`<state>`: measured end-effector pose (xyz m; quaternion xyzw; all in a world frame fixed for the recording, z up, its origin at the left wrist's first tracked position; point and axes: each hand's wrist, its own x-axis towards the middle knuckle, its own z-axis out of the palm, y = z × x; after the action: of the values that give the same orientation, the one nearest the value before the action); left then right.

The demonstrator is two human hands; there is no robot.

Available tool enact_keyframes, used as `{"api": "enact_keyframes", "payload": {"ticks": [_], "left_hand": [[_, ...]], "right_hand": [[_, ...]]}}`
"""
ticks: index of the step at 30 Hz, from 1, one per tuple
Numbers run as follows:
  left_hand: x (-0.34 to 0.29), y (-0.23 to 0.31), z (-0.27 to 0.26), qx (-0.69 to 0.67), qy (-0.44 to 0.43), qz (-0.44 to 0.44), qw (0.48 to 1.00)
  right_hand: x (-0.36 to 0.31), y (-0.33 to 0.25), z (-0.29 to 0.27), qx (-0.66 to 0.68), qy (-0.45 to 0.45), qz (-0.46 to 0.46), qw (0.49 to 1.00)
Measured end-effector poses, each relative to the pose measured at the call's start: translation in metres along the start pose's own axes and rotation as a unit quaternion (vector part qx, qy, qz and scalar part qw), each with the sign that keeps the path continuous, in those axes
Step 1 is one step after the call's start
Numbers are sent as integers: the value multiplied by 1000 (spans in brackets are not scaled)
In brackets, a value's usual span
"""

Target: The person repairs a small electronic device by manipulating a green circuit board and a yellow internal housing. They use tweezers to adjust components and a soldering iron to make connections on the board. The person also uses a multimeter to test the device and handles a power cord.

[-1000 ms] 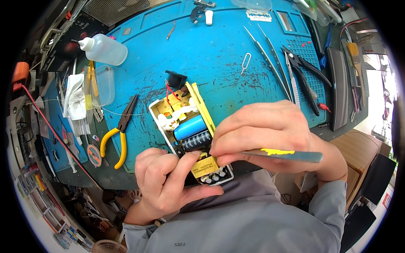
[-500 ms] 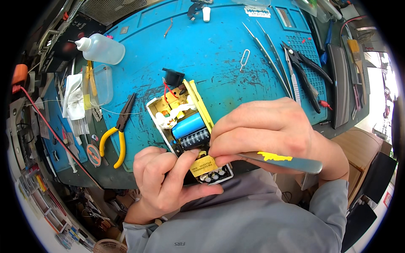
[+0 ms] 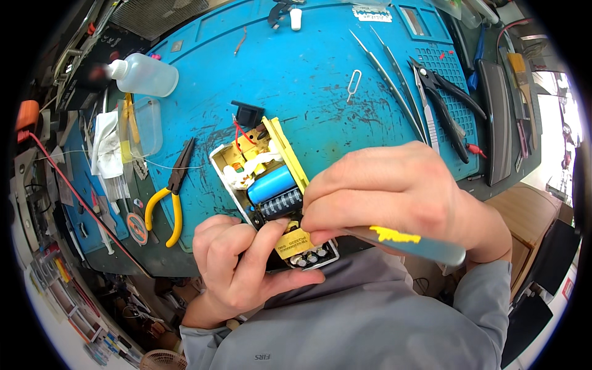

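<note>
My left hand [image 3: 237, 262] grips the near end of an opened power supply board [image 3: 231, 151], its forefinger beside the yellow-wrapped transformer [image 3: 296, 243]. A blue cylinder [image 3: 270, 184] and a black capacitor [image 3: 280, 204] lie across the middle of the board. At its far end, red wires lead to a black socket [image 3: 248, 115]. Pinched in my right hand [image 3: 385, 194] are grey metal tweezers [image 3: 431, 248] with a yellow mark. Their tips are hidden behind my fingers, close to the board's right side, so I cannot tell what they touch.
Yellow-handled pliers [image 3: 177, 194] and a squeeze bottle [image 3: 148, 74] lie left on the blue mat [image 3: 209, 68]. More tweezers [image 3: 394, 83], black cutters [image 3: 445, 105] and a bent wire pin [image 3: 353, 85] are at the right. A razor blade [image 3: 372, 13] lies at the back.
The black socket has turned and shows a different side. The board and the tweezers' rear end sit slightly further left in view, and both hands keep their grips.
</note>
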<state>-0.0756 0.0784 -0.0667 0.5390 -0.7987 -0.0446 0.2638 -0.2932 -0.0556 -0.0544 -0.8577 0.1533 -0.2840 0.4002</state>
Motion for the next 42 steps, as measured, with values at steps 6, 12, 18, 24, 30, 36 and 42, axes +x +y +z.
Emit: {"api": "enact_keyframes", "payload": {"ticks": [6,12,18,24,30,36,42], "left_hand": [[0,3,0,2,-3,-7,1000],[0,0,-1,1,-2,-2,1000],[-1,1,0,8,1,-4,1000],[0,0,-1,2,-2,-4,1000],[-1,0,-1,1,0,-5,1000],[-1,0,-1,-3,-3,-4,1000],[1,0,-2,-6,-4,-4,1000]], "right_hand": [[-1,-1,-3,-6,-10,3,1000],[-4,2,0,8,9,4,1000],[-4,2,1,8,20,-2,1000],[-4,2,2,-3,16,-5,1000],[-4,2,2,-14,21,-11,1000],[-4,3,2,-18,20,-14,1000],[-4,3,2,-12,17,-14,1000]]}}
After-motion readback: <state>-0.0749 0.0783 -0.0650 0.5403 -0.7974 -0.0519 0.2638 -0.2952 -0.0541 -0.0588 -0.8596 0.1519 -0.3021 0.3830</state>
